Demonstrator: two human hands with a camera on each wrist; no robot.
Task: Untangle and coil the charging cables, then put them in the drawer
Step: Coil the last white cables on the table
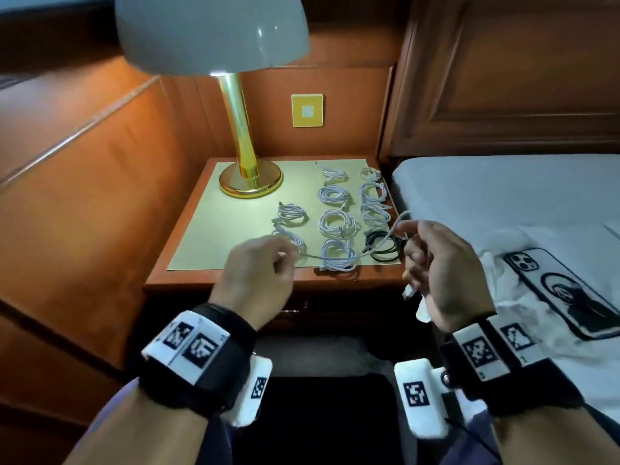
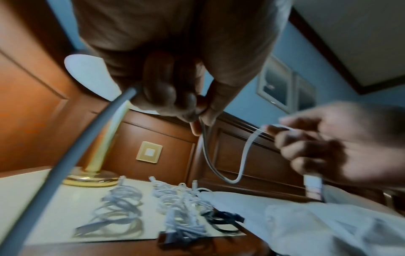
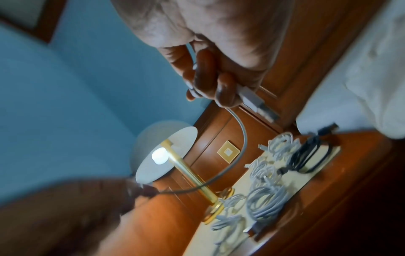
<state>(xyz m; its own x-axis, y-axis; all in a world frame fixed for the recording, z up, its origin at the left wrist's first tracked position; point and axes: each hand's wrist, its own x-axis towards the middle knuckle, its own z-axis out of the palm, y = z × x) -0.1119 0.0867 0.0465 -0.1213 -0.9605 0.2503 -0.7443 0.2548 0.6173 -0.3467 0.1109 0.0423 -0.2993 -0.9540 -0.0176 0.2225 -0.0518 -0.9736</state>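
Observation:
A loose white charging cable (image 1: 339,258) (image 2: 243,155) (image 3: 238,155) sags between my two hands above the nightstand's front edge. My left hand (image 1: 285,255) (image 2: 201,110) pinches one part of it. My right hand (image 1: 411,246) (image 3: 210,86) grips the other part, with the white USB plug (image 1: 410,292) (image 2: 313,187) (image 3: 258,104) sticking out below the fingers. Several coiled white cables (image 1: 337,223) (image 2: 122,202) (image 3: 265,195) and one coiled black cable (image 1: 385,245) (image 2: 221,221) (image 3: 306,154) lie in rows on the yellow mat (image 1: 208,229). The drawer front (image 1: 318,310) below looks closed.
A gold lamp (image 1: 241,139) with a grey shade stands at the mat's back left. The bed (image 1: 503,196) adjoins the nightstand on the right, with a phone (image 1: 563,293) lying on white cloth. Wooden panelling rises behind and to the left.

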